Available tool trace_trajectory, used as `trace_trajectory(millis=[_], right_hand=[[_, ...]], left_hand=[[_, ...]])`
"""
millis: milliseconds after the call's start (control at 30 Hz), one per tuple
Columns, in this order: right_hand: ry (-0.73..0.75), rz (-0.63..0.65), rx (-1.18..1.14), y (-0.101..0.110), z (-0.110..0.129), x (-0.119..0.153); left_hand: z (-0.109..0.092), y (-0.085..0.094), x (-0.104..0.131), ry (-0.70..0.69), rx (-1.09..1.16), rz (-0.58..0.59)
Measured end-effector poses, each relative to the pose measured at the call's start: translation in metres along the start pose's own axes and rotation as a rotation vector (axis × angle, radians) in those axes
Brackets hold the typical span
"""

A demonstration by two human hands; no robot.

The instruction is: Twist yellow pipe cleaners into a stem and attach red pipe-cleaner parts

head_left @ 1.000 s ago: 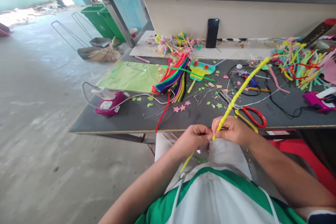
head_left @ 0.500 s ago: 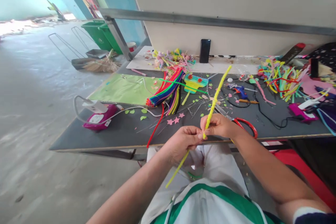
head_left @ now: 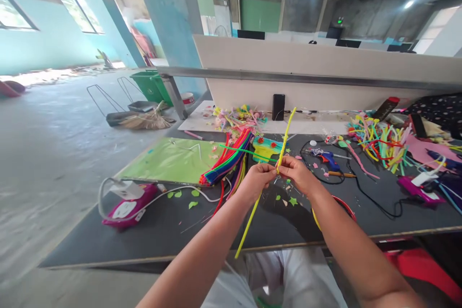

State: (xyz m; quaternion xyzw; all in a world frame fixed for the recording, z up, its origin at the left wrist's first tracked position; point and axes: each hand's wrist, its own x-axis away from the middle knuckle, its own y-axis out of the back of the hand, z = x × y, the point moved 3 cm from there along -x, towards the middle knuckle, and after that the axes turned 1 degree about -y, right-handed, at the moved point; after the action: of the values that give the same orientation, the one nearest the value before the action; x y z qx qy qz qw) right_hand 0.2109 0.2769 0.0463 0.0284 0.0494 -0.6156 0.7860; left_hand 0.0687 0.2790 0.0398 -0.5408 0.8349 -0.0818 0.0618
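A yellow pipe cleaner (head_left: 286,138) is pinched between the fingertips of my left hand (head_left: 260,178) and my right hand (head_left: 294,173), which meet above the table. Its upper part looks thicker, as if twisted, and points up and away; a thinner tail hangs down below my left hand. Beyond my hands lies a blue and yellow fuzzy piece with red bits (head_left: 266,148). To its left is a bundle of coloured pipe cleaners (head_left: 227,156), with a green pipe cleaner across it. Red-handled scissors (head_left: 346,206) lie partly hidden under my right forearm.
A glue gun (head_left: 328,159) with a black cord rests on the right, near a pile of short coloured pipe cleaners (head_left: 378,142). A purple power strip (head_left: 132,207) sits at the left. A phone (head_left: 278,107) leans against the white partition (head_left: 306,60). Green sheet (head_left: 169,161) at left.
My view has tilted up, showing more of the room. Both hands have moved forward over the table, still pinching the yellow pipe cleaner, and now hide the lower part of the scraps.
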Motion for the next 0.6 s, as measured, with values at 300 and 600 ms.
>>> trace_trajectory(millis=[300, 600], right_hand=[[0.000, -0.019, -0.089, 0.017, 0.006, -0.019], [0.086, -0.099, 0.276, 0.011, 0.009, -0.008]], left_hand=[[-0.018, -0.007, -0.018, -0.096, -0.269, -0.133], [-0.010, -0.002, -0.005, -0.254, -0.620, -0.250]])
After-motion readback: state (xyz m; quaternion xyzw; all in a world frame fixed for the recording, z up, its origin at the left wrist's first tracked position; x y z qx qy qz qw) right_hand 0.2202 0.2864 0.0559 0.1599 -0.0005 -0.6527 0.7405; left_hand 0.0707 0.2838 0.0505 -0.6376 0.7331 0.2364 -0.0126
